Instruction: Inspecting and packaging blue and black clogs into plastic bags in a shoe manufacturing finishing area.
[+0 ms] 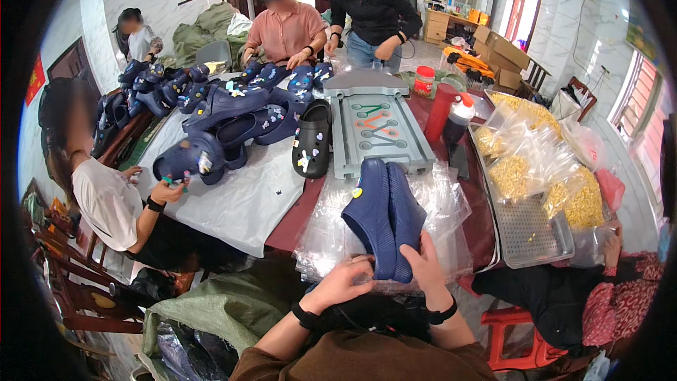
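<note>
A pair of navy clogs is pressed together in front of me, over a stack of clear plastic bags. A small yellow charm sits on the left clog. My right hand is closed round the heel end of the pair, its thumb on the right clog. Beside the left clog's heel, the fingers of my left hand are curled near the bags' edge. What they pinch, if anything, is hidden. Past the clogs' toes lies a grey plastic board, with a black charmed clog to its left.
Navy clogs are heaped at the far left, where co-workers handle them. On the right stand a red cylinder, a dark bottle and a metal tray of bagged yellow pieces. A red stool is at lower right, a green sack at lower left.
</note>
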The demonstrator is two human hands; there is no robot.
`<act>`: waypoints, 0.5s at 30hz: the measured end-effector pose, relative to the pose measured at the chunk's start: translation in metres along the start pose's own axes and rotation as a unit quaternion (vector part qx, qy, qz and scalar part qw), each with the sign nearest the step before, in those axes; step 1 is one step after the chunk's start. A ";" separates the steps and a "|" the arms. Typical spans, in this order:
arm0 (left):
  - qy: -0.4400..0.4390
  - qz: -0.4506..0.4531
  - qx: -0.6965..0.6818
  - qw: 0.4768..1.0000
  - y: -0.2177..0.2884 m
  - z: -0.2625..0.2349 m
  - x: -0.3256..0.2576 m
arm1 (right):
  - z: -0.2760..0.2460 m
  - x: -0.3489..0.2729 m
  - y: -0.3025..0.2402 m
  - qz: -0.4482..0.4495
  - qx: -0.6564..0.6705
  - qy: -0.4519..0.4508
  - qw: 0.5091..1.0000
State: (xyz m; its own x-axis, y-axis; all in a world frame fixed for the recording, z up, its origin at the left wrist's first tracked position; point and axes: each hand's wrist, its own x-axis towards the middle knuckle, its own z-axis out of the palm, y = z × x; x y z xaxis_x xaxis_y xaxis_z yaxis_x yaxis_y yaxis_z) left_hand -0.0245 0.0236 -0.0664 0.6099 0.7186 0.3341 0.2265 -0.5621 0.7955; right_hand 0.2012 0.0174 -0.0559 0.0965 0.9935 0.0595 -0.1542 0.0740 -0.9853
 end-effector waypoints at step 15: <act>-0.038 0.058 0.125 0.990 0.021 0.000 0.007 | 0.027 -0.019 -0.033 -0.082 -0.529 0.080 0.841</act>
State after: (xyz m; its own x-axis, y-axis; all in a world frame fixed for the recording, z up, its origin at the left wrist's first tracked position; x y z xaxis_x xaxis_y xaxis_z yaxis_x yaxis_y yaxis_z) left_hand -0.0152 0.0167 -0.0474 0.6964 0.6155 0.3691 0.3271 -0.7300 0.6001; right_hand 0.1774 -0.0016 -0.0203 0.1756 0.9467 0.2702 0.8274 0.0068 -0.5616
